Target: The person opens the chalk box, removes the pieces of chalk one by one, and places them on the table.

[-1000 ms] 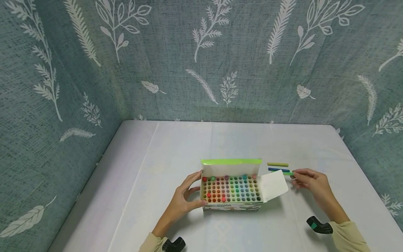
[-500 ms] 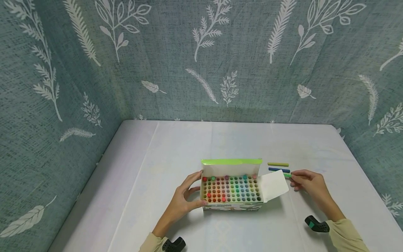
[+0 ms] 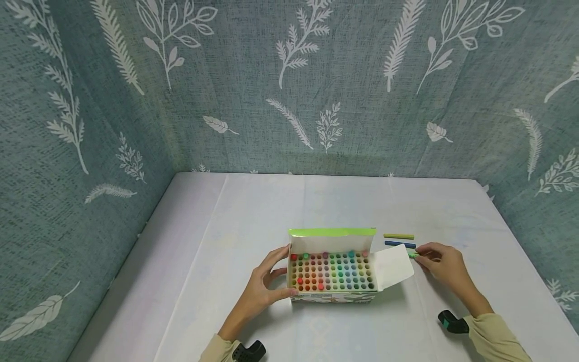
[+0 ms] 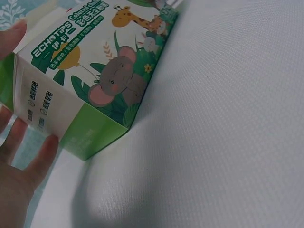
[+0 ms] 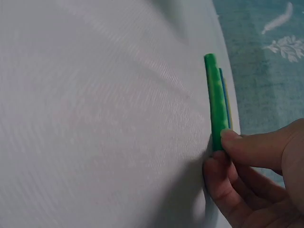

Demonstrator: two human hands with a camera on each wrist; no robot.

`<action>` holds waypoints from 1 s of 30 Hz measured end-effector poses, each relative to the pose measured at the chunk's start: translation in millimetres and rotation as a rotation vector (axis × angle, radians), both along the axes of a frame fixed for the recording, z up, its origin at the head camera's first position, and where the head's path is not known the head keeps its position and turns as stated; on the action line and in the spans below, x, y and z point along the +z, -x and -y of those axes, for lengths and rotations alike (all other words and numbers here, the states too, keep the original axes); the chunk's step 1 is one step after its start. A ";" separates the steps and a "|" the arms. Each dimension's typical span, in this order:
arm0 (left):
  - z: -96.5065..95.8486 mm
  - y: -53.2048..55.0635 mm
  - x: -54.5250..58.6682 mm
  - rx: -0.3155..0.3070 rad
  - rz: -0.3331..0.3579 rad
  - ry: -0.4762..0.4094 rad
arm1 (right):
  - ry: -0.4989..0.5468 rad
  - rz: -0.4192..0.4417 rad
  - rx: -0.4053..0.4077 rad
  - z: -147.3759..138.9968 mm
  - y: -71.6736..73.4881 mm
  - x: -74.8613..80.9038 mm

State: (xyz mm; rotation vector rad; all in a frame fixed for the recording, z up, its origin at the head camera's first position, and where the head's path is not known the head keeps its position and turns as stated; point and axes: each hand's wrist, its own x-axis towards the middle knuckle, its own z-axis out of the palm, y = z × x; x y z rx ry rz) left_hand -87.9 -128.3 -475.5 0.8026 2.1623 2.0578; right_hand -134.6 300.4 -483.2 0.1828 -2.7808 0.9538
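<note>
An open chalk box [image 3: 332,269] with a green lid and several coloured chalk ends stands on the white table [image 3: 253,211]. My left hand [image 3: 267,286] grips its left end, thumb at the front; the left wrist view shows the box [image 4: 90,80] with its animal print and my fingers [image 4: 28,142] against its side. My right hand [image 3: 436,261] pinches one end of a green chalk stick [image 5: 216,99], low over the table right of the box's white flap [image 3: 393,266]. A blue stick [image 3: 400,245] and a yellow-green stick [image 3: 399,236] lie just beyond.
Teal leaf-print cloth walls [image 3: 289,85] close in the table at the back and both sides. The table's right edge [image 5: 228,71] runs close behind the sticks. A black wrist device [image 3: 452,324] shows by my right sleeve.
My right hand has drawn the green stick slightly nearer and lower, away from the blue stick. The left hand and the box have stayed put.
</note>
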 end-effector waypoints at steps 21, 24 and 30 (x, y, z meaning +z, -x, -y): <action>-0.2 1.3 -3.2 0.016 0.020 0.007 | 0.021 -0.212 0.074 -9.3 -0.1 26.2; -0.2 1.7 -3.9 0.013 0.019 0.003 | 0.076 -0.218 0.080 -3.3 -4.7 43.6; -0.1 1.9 -5.4 0.007 0.017 -0.006 | 0.018 -0.256 0.103 15.8 -16.1 78.2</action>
